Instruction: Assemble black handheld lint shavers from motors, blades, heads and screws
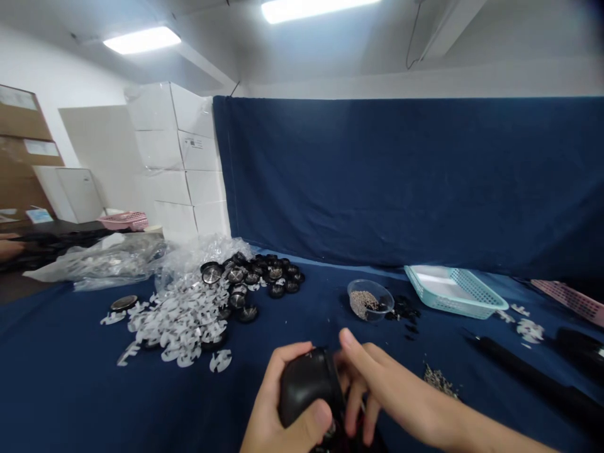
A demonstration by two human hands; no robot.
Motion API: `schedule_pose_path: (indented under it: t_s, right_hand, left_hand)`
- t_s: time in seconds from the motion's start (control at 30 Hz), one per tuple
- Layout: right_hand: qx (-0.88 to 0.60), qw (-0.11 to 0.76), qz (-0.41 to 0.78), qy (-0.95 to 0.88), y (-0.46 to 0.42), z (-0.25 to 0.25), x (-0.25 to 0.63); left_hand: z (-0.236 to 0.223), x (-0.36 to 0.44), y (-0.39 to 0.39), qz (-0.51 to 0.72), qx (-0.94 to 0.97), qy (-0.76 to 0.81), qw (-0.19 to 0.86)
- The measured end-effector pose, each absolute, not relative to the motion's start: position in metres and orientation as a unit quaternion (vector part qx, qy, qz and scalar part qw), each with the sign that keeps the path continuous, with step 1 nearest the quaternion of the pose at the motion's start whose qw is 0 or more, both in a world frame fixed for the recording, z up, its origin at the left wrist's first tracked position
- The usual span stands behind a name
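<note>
My left hand (276, 409) is wrapped round a black rounded housing (304, 384), its thumb across the near side and its fingers over the far side. Close against the housing's right rim is my right hand (377, 377), with the thumb raised and the fingers spread and bent downward. I see nothing clearly gripped in it; its fingertips are partly blurred. Below the two hands lie dark parts (330, 437) that I cannot make out. Farther off stands a clear round bowl (391, 298) with small metal screws (361, 301) and some black pieces inside.
To the left lies a heap of white plastic pieces (182, 324), beside several black round caps (248, 313). A turquoise basket (465, 307) stands at the right, with a black tool (523, 371) before it. Loose screws (438, 380) lie near my right forearm. A blue curtain (401, 182) hangs behind.
</note>
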State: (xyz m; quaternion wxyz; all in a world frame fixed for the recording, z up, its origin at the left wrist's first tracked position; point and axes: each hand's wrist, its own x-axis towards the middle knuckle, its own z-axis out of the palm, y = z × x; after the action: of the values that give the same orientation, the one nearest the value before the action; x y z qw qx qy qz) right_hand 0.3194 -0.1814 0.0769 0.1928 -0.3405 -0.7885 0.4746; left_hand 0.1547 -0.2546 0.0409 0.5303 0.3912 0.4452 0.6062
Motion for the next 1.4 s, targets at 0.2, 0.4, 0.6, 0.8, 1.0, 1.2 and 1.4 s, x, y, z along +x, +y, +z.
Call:
schedule_pose_path:
  t_s: [0.2,0.4,0.6,0.8,1.0,1.2,1.4]
  right_hand:
    - [-0.062,0.371,0.007,-0.927,-0.163,0.051,0.325]
    - [-0.235,0.499,0.1,-0.828,-0.171,0.036,0.296]
    - [-0.267,0.409,0.169,-0.856,-0.173,0.045,0.301]
    - [-0.245,0.43,0.199,-0.846,-0.182,0.043,0.307]
    - [-0.316,0.447,0.287,-0.786,-0.194,0.038,0.294]
    - [-0.314,0.444,0.417,-0.728,-0.18,0.047,0.266]
    - [-0.148,0.411,0.39,-0.81,-0.173,0.05,0.253]
  left_hand:
    - [0.04,0.157,-0.25,0.567,0.386,0.401,0.607]
    - [0.036,0.17,-0.243,0.59,0.407,0.445,0.536]
    - [0.038,0.172,-0.244,0.602,0.398,0.462,0.516]
    - [0.028,0.175,-0.246,0.65,0.45,0.481,0.379]
    - [0.025,0.157,-0.243,0.659,0.56,0.4,0.303]
    - [0.033,0.133,-0.236,0.635,0.487,0.455,0.39]
    - [0.038,0.118,-0.251,0.704,0.345,0.424,0.454]
